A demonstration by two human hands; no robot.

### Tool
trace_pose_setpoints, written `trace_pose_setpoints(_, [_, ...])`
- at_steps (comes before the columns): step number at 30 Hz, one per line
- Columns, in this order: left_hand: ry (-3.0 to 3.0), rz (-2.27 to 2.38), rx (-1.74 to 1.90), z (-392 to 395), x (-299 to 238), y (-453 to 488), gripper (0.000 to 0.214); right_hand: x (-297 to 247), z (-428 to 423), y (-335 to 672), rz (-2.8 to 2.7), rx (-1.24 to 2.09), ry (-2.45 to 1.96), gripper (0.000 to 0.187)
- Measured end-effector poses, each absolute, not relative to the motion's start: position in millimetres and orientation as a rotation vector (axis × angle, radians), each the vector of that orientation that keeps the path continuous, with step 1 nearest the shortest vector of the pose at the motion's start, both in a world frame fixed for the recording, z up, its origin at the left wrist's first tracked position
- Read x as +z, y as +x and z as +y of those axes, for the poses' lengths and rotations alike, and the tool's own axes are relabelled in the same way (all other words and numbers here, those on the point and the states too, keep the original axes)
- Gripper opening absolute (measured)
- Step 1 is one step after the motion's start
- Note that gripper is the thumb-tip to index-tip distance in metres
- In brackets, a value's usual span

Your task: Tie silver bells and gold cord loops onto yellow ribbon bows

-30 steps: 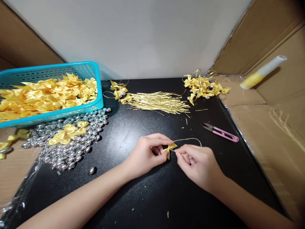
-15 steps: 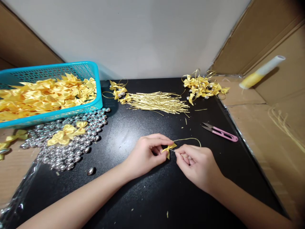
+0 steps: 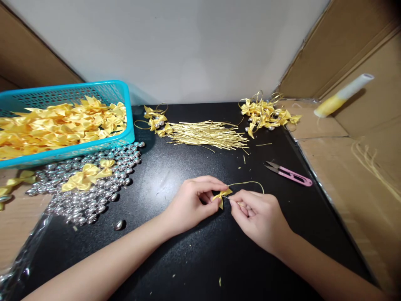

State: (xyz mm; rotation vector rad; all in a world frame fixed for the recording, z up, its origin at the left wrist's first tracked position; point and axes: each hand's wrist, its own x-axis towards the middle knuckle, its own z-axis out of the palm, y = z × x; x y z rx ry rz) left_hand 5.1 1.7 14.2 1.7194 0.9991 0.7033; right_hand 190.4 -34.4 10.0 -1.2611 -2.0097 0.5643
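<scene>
Low over the black tabletop, my left hand [image 3: 197, 198] pinches a small yellow ribbon bow [image 3: 222, 195] between thumb and fingers. Facing it, my right hand [image 3: 255, 211] is closed on a thin needle [image 3: 227, 197], whose visible end points at the middle of the bow. Whether the tip has entered the ribbon I cannot tell. A yellow thread [image 3: 250, 182] loops behind the right hand, running from near the bow toward the back of that hand. Pink-handled thread snips [image 3: 290, 173] lie to the right, beyond the right hand.
A blue basket [image 3: 129, 113] of yellow bows stands at left, with silver beads [image 3: 90, 205] and loose bows [image 3: 82, 177] before it. Gold cords [image 3: 208, 134] lie at the back, between finished-looking bow loops [image 3: 266, 113]. A thread spool [image 3: 343, 96] stands at right against cardboard.
Almost nothing differs. Both hands hold the same pose at the bow, and the view has shifted very slightly.
</scene>
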Motion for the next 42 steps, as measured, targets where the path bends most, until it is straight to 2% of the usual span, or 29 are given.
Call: trace_pose_setpoints(42, [1.646, 1.006, 0.676, -9, 18, 15, 0.031, 22, -41, 183, -2.291, 0.232, -1.414, 0.031])
